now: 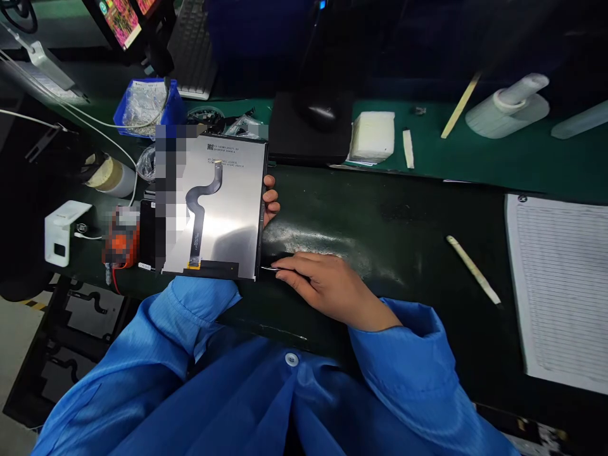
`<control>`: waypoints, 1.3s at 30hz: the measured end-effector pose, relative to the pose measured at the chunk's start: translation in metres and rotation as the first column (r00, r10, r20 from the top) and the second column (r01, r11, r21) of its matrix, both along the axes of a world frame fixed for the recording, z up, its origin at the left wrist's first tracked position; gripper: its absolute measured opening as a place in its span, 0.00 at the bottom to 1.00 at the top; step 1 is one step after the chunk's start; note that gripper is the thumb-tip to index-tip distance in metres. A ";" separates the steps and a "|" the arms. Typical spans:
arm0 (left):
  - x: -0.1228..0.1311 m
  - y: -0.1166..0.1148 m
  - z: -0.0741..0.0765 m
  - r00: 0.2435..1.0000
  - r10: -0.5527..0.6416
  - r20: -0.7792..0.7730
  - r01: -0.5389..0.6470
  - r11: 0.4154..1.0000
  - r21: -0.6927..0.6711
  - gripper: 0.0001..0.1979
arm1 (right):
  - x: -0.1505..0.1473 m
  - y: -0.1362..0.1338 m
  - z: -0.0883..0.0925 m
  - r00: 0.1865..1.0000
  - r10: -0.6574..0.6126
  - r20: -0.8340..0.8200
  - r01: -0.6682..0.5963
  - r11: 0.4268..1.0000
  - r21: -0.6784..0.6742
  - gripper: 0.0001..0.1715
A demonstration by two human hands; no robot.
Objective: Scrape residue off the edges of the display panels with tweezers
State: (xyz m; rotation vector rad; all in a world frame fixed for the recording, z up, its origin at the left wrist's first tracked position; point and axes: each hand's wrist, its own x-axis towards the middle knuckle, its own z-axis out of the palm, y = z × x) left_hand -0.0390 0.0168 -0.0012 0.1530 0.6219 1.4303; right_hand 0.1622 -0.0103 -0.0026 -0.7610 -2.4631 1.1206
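My left hand grips an LCD screen panel from underneath. Only its fingertips show, curled round the right edge; the palm is hidden. The panel's silver back faces up, with a dark ribbon cable running from a connector near the top to the lower edge. Beside the panel's lower right corner, my right hand pinches a thin metal tool. The tool's tip meets or lies very near the panel's edge; most of it is hidden by the fingers, so its kind is unclear. Part of the panel's left side is blurred out.
At the back left stands a blue bin of plastic bags. A black mouse, a white foam block and a clear film roll line the back. Rightward lie a thin stick and a lined sheet. More panels sit lower left.
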 end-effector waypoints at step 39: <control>0.001 0.004 0.001 0.997 0.060 -0.052 -0.064 0.993 -0.097 0.22 | 0.000 0.000 0.000 0.999 0.002 0.042 -0.001 1.000 -0.031 0.13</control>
